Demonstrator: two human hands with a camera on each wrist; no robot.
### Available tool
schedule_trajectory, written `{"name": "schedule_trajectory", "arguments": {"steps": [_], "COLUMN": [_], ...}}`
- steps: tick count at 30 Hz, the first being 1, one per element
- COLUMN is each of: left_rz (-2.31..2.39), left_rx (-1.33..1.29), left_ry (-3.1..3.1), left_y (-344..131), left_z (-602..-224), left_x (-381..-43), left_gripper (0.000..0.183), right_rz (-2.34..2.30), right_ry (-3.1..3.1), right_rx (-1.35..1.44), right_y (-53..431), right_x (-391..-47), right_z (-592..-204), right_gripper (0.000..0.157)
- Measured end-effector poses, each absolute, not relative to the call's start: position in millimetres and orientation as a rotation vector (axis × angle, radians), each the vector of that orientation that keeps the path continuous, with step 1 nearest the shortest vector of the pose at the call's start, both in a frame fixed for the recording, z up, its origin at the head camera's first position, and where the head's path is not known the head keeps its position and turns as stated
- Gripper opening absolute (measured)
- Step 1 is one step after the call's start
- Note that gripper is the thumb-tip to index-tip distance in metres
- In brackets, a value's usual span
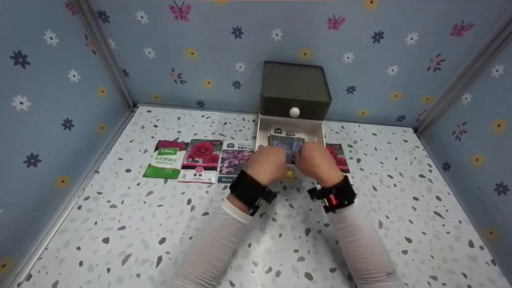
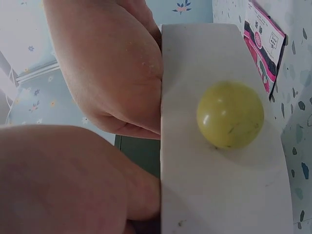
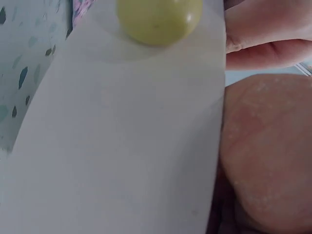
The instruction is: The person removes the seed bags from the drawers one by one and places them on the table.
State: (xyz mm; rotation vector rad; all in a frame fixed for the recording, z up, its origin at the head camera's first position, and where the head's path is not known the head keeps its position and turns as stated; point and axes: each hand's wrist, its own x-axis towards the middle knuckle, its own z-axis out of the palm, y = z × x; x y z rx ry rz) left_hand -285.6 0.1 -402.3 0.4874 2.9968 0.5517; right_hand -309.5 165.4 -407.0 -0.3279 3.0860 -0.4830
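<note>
A seed packet (image 1: 287, 135) with blue-violet flowers lies inside the pulled-out white drawer (image 1: 263, 130). Both hands reach over the drawer's front wall (image 2: 195, 195), which bears a round yellow knob (image 2: 230, 115). With curled fingers, my left hand (image 1: 269, 164) holds the packet's near left part. On the near right side, my right hand (image 1: 317, 162) grips the same packet, knuckles up. The fingertips of both hands are hidden behind the knuckles and the drawer wall.
A dark box (image 1: 296, 82) with a white knob (image 1: 294, 112) stands against the patterned back wall. Left of the drawer lie a green-and-white packet (image 1: 166, 160), a red-flower packet (image 1: 201, 160) and a pink-flower packet (image 1: 234, 162). Another red-flower packet (image 1: 338, 156) lies partly behind my right hand.
</note>
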Motion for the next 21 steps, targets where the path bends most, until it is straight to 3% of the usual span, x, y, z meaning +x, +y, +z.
{"name": "schedule_trajectory", "arguments": {"steps": [12, 18, 21], "left_rz": [0.571, 0.74, 0.776], "left_rx": [0.594, 0.455, 0.399], "left_ry": [3.056, 2.986, 2.983], "left_y": [-4.3, -6.5, -6.9], "left_z": [-403.3, -397.4, -395.2], "left_x": [-286.5, -285.3, -285.1], "left_gripper": [0.032, 0.028, 0.031], "right_rz": [-0.766, -0.886, -0.949], "right_ry": [3.116, 3.111, 3.081], "right_rx": [-0.341, -0.257, -0.208], "right_y": [171.8, 174.9, 178.5], "right_x": [-309.6, -310.8, -311.2], "right_z": [-402.3, -398.6, -396.6], "right_gripper": [0.03, 0.014, 0.027]}}
